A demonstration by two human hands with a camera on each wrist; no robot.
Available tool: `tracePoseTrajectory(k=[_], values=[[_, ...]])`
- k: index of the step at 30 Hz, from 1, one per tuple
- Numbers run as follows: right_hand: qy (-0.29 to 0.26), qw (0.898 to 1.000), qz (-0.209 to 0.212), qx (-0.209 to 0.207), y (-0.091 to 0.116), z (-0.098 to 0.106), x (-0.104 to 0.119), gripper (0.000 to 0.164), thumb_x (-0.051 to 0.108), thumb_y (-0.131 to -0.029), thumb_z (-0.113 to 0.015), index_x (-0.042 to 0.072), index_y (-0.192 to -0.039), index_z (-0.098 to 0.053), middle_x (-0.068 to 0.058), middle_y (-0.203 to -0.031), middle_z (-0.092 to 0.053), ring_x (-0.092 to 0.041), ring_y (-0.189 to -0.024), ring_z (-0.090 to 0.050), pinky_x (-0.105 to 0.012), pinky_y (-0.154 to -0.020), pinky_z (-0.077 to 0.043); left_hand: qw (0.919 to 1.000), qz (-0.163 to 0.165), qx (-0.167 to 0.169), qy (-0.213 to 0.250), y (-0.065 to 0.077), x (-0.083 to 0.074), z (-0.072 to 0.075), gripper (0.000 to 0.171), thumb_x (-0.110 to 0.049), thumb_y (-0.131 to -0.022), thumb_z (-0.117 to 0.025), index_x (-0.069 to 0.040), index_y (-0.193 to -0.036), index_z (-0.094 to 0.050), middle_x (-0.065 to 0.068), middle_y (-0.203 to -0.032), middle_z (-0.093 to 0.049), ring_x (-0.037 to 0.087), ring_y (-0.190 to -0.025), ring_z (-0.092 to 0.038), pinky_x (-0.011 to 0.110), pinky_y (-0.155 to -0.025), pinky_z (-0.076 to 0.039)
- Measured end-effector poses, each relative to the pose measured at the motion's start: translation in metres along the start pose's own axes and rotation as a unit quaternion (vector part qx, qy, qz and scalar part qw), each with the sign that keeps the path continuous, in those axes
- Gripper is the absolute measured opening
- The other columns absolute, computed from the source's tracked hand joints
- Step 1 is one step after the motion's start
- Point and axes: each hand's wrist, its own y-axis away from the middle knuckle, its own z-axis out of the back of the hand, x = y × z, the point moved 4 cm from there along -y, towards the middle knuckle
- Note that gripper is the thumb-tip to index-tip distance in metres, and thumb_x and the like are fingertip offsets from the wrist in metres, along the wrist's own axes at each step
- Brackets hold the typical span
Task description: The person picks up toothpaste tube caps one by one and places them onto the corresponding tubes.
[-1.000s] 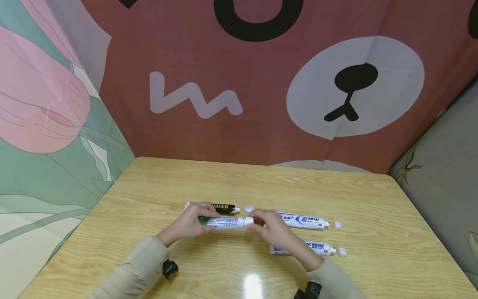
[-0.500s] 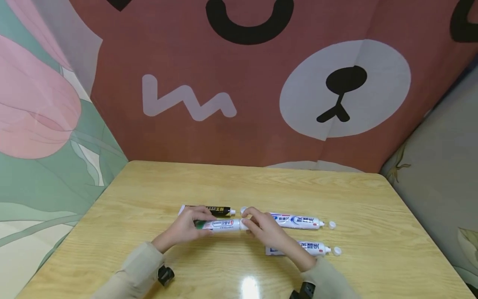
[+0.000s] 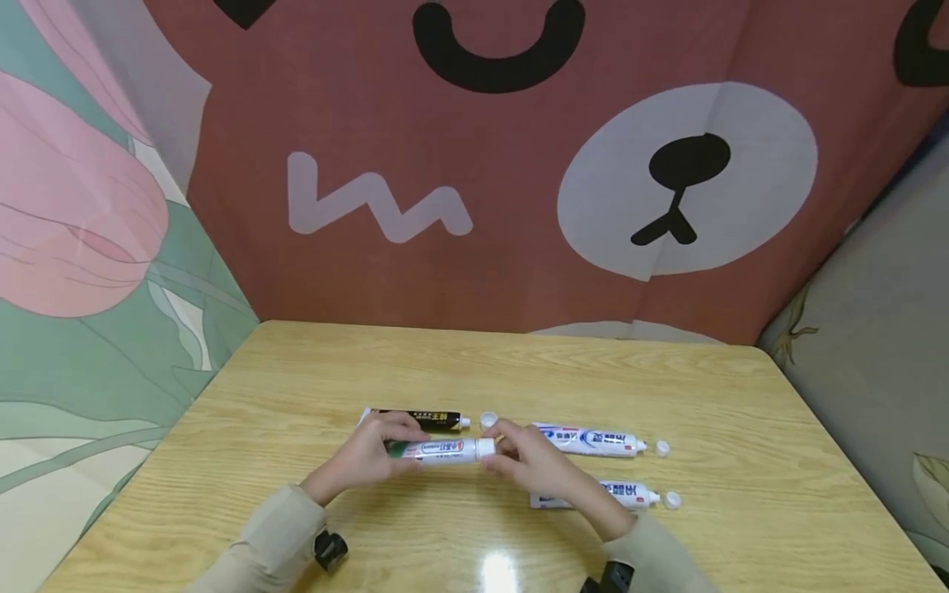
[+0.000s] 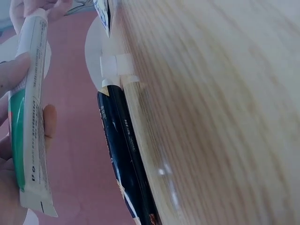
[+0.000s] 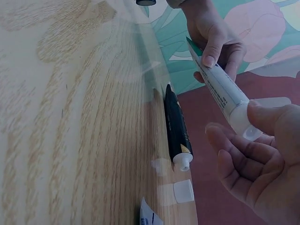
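My left hand point(image 3: 371, 449) grips a white and green toothpaste tube point(image 3: 445, 450) around its crimped end, holding it level above the table. At the tube's other end sits a white cap point(image 5: 242, 120). My right hand point(image 3: 537, 463) has its thumb against this cap, with the fingers curled on the far side; part of the grip is hidden. Just behind the held tube lies a black toothpaste tube point(image 3: 441, 421), its nozzle bare. A loose white cap point(image 5: 183, 191) stands near that nozzle.
To the right, two white and blue toothpaste tubes, an upper tube point(image 3: 593, 441) and a lower tube point(image 3: 630, 494), lie uncapped on the wooden table point(image 3: 296, 371). One loose cap point(image 3: 662, 448) is by the upper nozzle, another cap point(image 3: 672, 500) by the lower.
My right fingers first sit at the cap, then reach farther over it, and now are back near its outer end. The left hand keeps its hold; the view has shifted slightly.
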Motion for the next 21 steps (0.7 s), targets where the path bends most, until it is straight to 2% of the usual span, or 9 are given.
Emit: tracePoseTrajectory(k=[3, 7, 11, 13, 16, 18, 21], values=[[-0.002, 1.000, -0.002, 0.007, 0.001, 0.000, 0.000, 0.014, 0.016, -0.093, -0.051, 0.002, -0.093, -0.055, -0.005, -0.064, -0.062, -0.003, -0.049, -0.049, -0.018, -0.045, -0.040, 0.9999, -0.008, -0.007, 0.007, -0.001, -0.001, -0.001, 0.027, -0.005, -0.066, -0.079, -0.003, -0.092, -0.072, 0.002, -0.089, -0.064, 0.011, -0.077, -0.056, 0.023, -0.059, -0.045], [-0.009, 1.000, -0.018, 0.005, 0.001, 0.000, 0.000, 0.031, 0.022, -0.097, -0.043, 0.002, -0.077, -0.056, -0.003, -0.063, -0.062, -0.007, -0.053, -0.056, -0.022, -0.049, -0.047, 0.9998, -0.011, -0.006, 0.018, -0.002, -0.001, -0.003, 0.027, -0.004, -0.065, -0.079, -0.002, -0.091, -0.072, 0.003, -0.088, -0.065, 0.010, -0.074, -0.055, 0.022, -0.057, -0.045], [0.003, 0.999, -0.035, -0.010, 0.002, 0.002, -0.001, 0.039, 0.027, -0.098, -0.040, 0.003, -0.073, -0.057, -0.004, -0.062, -0.061, -0.012, -0.053, -0.056, -0.023, -0.050, -0.046, 0.9997, -0.008, -0.005, 0.024, -0.003, -0.001, -0.004, 0.027, -0.004, -0.066, -0.079, -0.001, -0.092, -0.071, 0.004, -0.089, -0.064, 0.010, -0.074, -0.054, 0.022, -0.056, -0.045], [0.014, 0.999, -0.034, -0.022, 0.003, 0.005, -0.002, 0.034, 0.028, -0.097, -0.044, 0.002, -0.083, -0.062, -0.004, -0.066, -0.062, -0.013, -0.056, -0.056, -0.022, -0.052, -0.046, 0.9996, -0.006, -0.007, 0.027, -0.003, -0.002, -0.004, 0.028, -0.004, -0.066, -0.078, -0.001, -0.093, -0.071, 0.005, -0.090, -0.064, 0.011, -0.075, -0.055, 0.023, -0.057, -0.046], [0.009, 0.999, -0.024, -0.045, 0.004, 0.009, -0.001, 0.026, 0.024, -0.090, -0.057, 0.000, -0.098, -0.061, -0.002, -0.074, -0.063, -0.010, -0.061, -0.056, -0.022, -0.056, -0.046, 0.9994, 0.003, -0.011, 0.033, -0.003, -0.002, -0.002, 0.028, -0.003, -0.066, -0.078, -0.001, -0.094, -0.071, 0.005, -0.091, -0.065, 0.013, -0.076, -0.057, 0.024, -0.059, -0.047], [-0.003, 0.998, -0.021, -0.059, 0.006, 0.011, -0.001, 0.030, 0.020, -0.084, -0.065, 0.000, -0.106, -0.059, -0.001, -0.078, -0.063, -0.008, -0.065, -0.057, -0.023, -0.058, -0.048, 0.9993, 0.009, -0.013, 0.034, -0.003, -0.003, -0.001, 0.029, -0.002, -0.066, -0.078, -0.002, -0.094, -0.071, 0.005, -0.091, -0.064, 0.013, -0.077, -0.057, 0.024, -0.059, -0.048], [-0.019, 0.997, -0.028, -0.068, 0.007, 0.012, -0.001, 0.027, 0.018, -0.080, -0.069, 0.001, -0.100, -0.060, -0.001, -0.078, -0.065, -0.007, -0.064, -0.056, -0.023, -0.058, -0.048, 0.9993, 0.012, -0.013, 0.032, -0.002, -0.003, -0.001, 0.030, -0.001, -0.065, -0.079, -0.002, -0.094, -0.071, 0.003, -0.091, -0.064, 0.012, -0.077, -0.057, 0.024, -0.059, -0.048]])
